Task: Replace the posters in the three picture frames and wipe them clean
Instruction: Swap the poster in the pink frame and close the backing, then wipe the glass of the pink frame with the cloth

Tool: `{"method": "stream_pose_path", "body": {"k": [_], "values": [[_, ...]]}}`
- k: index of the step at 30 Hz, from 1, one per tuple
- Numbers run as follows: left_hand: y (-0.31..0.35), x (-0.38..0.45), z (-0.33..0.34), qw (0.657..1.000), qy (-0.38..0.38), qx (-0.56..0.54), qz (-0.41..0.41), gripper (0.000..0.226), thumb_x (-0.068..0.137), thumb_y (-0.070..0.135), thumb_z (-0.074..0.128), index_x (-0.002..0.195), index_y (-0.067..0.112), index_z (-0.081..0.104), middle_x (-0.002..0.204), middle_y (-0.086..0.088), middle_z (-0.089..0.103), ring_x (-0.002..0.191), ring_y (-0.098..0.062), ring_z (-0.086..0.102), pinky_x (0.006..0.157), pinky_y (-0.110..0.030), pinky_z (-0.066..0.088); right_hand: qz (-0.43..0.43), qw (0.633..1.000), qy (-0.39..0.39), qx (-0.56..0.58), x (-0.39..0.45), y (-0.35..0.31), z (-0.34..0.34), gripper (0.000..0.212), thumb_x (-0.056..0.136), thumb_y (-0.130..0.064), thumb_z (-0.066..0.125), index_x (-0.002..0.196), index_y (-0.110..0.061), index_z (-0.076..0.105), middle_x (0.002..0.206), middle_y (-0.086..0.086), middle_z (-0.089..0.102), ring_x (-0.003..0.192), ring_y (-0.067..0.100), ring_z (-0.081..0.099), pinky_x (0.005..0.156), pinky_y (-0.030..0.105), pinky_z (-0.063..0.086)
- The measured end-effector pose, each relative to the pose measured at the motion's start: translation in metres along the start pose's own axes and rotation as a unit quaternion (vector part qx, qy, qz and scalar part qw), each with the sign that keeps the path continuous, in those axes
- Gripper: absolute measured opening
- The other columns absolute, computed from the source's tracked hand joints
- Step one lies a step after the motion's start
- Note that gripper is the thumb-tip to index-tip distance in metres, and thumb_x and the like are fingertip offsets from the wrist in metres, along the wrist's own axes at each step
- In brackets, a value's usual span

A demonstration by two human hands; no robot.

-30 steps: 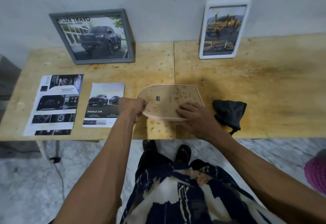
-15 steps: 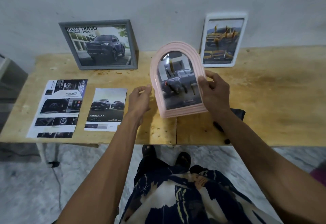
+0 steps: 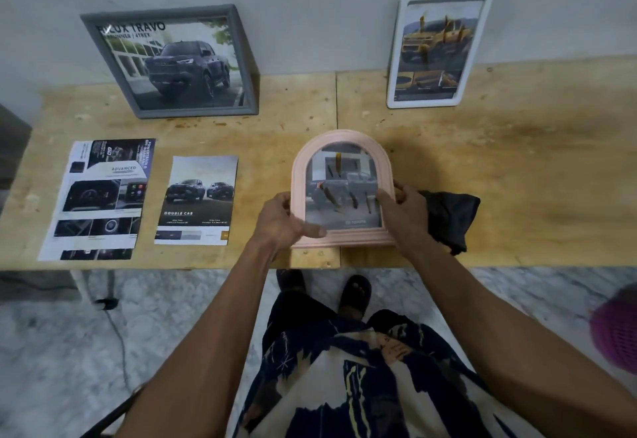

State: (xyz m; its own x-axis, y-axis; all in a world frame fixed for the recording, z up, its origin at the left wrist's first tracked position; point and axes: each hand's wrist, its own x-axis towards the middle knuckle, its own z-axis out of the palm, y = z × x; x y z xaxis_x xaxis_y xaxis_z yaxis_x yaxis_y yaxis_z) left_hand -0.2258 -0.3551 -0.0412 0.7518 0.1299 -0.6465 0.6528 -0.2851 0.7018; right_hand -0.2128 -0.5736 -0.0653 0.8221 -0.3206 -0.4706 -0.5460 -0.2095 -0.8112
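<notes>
A pink arched frame (image 3: 341, 141) with a car poster behind streaked glass lies face up near the table's front edge. My left hand (image 3: 284, 220) grips its lower left side, thumb over the bottom corner. My right hand (image 3: 403, 212) holds its right side, thumb on the glass. A grey frame (image 3: 172, 58) with a dark truck poster leans on the wall at back left. At back right a white frame (image 3: 437, 48) with a yellow car poster also leans there; its glass is smeared. Two loose posters, a large one (image 3: 98, 198) and a smaller one (image 3: 198, 200), lie flat at left.
A black cloth (image 3: 450, 213) lies bunched on the wooden table (image 3: 517, 169) just right of my right hand. A pink basket (image 3: 618, 331) shows at the right edge on the floor. A cable (image 3: 117, 331) trails on the marble floor under the table's left side.
The pink frame lay face down a second ago; it was flipped and lifted upright, and now lies lower, face up near the front edge, held by both hands.
</notes>
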Motion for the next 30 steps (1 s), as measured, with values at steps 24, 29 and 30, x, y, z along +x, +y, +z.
{"method": "stream_pose_path", "body": {"k": [24, 29, 30], "values": [[-0.038, 0.025, 0.029, 0.973, 0.051, 0.222, 0.021, 0.080, 0.059, 0.020, 0.095, 0.123, 0.009, 0.049, 0.125, -0.012, 0.041, 0.117, -0.028, 0.038, 0.096, -0.037, 0.042, -0.047, 0.975, -0.047, -0.212, 0.011, 0.024, 0.007, 0.004, 0.086, -0.007, 0.053, 0.088, -0.009, 0.052, 0.091, 0.008, 0.056, 0.082, 0.026, 0.056, 0.055, 0.024, 0.037], [-0.044, 0.029, 0.030, 0.968, 0.075, 0.234, 0.049, 0.078, 0.068, 0.029, 0.089, 0.130, 0.012, 0.044, 0.126, -0.013, 0.045, 0.116, -0.030, 0.038, 0.092, -0.040, 0.043, -0.092, 0.917, 0.098, -0.376, 0.008, 0.017, -0.013, 0.040, 0.090, -0.016, 0.049, 0.130, -0.017, 0.048, 0.136, 0.010, 0.044, 0.125, 0.034, 0.036, 0.097, 0.049, 0.037], [-0.045, 0.029, 0.030, 0.967, 0.074, 0.237, 0.051, 0.078, 0.069, 0.029, 0.088, 0.131, 0.013, 0.044, 0.126, -0.013, 0.045, 0.116, -0.030, 0.038, 0.090, -0.038, 0.043, -0.084, 0.907, 0.130, -0.391, 0.008, 0.018, -0.020, 0.041, 0.090, -0.021, 0.048, 0.131, -0.020, 0.046, 0.140, 0.008, 0.041, 0.128, 0.034, 0.033, 0.100, 0.050, 0.033]]}}
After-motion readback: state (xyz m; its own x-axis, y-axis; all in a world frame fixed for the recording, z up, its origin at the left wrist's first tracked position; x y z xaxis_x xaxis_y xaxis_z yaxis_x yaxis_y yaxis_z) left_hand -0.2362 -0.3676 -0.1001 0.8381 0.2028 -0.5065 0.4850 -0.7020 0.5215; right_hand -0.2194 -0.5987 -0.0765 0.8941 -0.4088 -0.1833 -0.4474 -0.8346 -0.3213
